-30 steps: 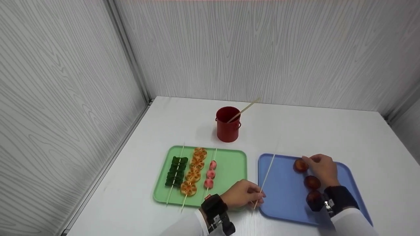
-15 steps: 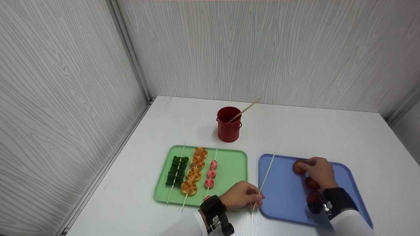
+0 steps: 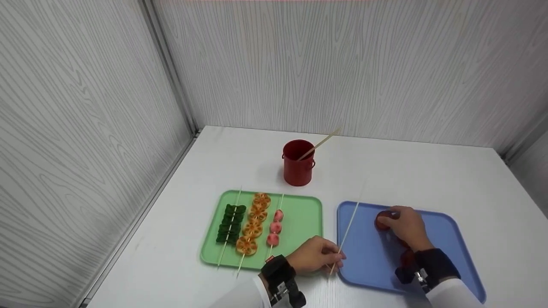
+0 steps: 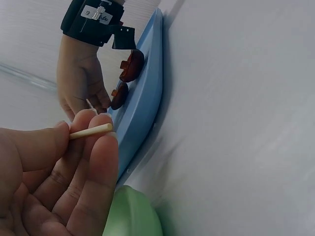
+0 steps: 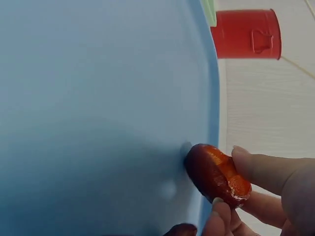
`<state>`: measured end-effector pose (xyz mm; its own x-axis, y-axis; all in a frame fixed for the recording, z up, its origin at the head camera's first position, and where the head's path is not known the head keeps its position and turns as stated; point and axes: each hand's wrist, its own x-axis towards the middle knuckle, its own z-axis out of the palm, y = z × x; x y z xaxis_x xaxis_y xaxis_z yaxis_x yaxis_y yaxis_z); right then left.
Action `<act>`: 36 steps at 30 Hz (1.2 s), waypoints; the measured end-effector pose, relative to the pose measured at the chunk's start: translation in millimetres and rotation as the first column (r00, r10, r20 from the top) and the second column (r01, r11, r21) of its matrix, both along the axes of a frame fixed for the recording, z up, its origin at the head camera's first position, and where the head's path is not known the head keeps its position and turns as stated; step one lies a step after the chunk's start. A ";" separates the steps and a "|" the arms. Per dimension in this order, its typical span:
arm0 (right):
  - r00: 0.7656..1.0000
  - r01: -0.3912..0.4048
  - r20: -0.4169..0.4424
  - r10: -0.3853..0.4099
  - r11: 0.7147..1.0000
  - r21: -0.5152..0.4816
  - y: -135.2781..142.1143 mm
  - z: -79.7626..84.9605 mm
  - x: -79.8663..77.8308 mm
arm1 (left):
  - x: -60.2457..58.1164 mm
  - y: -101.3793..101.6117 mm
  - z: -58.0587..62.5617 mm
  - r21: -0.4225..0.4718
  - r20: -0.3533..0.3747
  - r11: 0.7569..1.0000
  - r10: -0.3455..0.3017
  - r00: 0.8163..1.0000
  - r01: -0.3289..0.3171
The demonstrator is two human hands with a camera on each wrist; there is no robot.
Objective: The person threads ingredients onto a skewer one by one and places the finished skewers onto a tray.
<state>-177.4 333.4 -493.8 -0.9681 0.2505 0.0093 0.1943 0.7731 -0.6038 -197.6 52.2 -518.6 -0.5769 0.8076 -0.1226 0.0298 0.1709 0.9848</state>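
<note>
My left hand [image 3: 314, 256] pinches a thin bamboo skewer [image 3: 351, 222] near its lower end, between the two trays. The skewer slants up and away over the left edge of the blue tray [image 3: 368, 261]. Over the far part of that tray, my right hand [image 3: 409, 229] holds a reddish-brown mushroom [image 5: 206, 172] between thumb and fingers, its orange underside and stem showing in the right wrist view. Two more brown mushrooms, one of them here [image 4: 133, 66], lie on the blue tray, partly hidden by the right hand and wrist in the head view.
Left of the blue tray lies a green tray [image 3: 299, 214] bearing skewers of dark green pieces [image 3: 231, 223], lotus root slices [image 3: 252, 229] and pink pieces [image 3: 275, 227]. Behind stands a small red bucket [image 3: 297, 171] with skewers [image 3: 327, 139] leaning out. Walls bound the table.
My right hand has taken hold of the far mushroom and shifted it slightly left and nearer. My left hand and its skewer stay almost in place.
</note>
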 end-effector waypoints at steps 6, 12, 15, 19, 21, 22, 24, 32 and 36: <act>1.000 -0.027 0.011 0.027 1.000 0.005 -8.8 2.8 2.1 | 1.2 -1.9 -2.1 -0.003 -0.016 1.000 -0.003 1.000 0.003; 0.998 -0.049 -0.049 0.050 0.999 0.023 -13.8 0.7 4.6 | 2.0 -3.7 -3.0 -0.001 -0.029 1.000 -0.001 1.000 0.001; 0.995 -0.056 -0.087 0.057 0.998 0.015 -14.8 0.5 3.4 | 2.3 -4.3 -2.7 0.004 -0.036 1.000 -0.003 0.999 0.003; 0.991 -0.046 -0.128 0.047 0.999 0.012 -15.5 1.7 1.2 | 2.6 -5.3 -2.6 0.018 -0.032 1.000 -0.010 0.999 0.010; 0.989 -0.036 -0.142 0.031 0.999 -0.031 -15.6 3.1 0.5 | 2.6 -5.6 -3.1 0.026 -0.027 1.000 -0.012 1.000 0.013; 0.989 -0.029 -0.148 0.018 0.997 -0.074 -15.5 3.8 0.3 | 2.5 -5.8 -3.4 0.031 -0.021 0.999 -0.013 1.000 0.013; 0.988 -0.012 -0.152 -0.017 0.981 -0.191 -15.1 5.4 0.0 | 2.2 -6.0 -4.0 0.037 -0.018 0.999 -0.021 1.000 0.022; 0.977 0.032 -0.152 -0.152 0.803 -0.595 -16.5 17.7 0.3 | 1.4 -7.6 -1.9 0.034 -0.004 0.999 -0.038 0.999 0.039; 0.970 0.062 -0.118 -0.212 0.686 -0.725 -17.1 25.6 0.3 | 1.5 -8.0 0.5 0.026 -0.005 0.999 -0.045 0.999 0.045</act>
<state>-177.1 316.3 -468.3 -0.9216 0.3833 -0.0610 0.0947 0.0695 -0.9931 -196.1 44.3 -518.1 -0.5405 0.8356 -0.0985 0.0416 0.1435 0.9888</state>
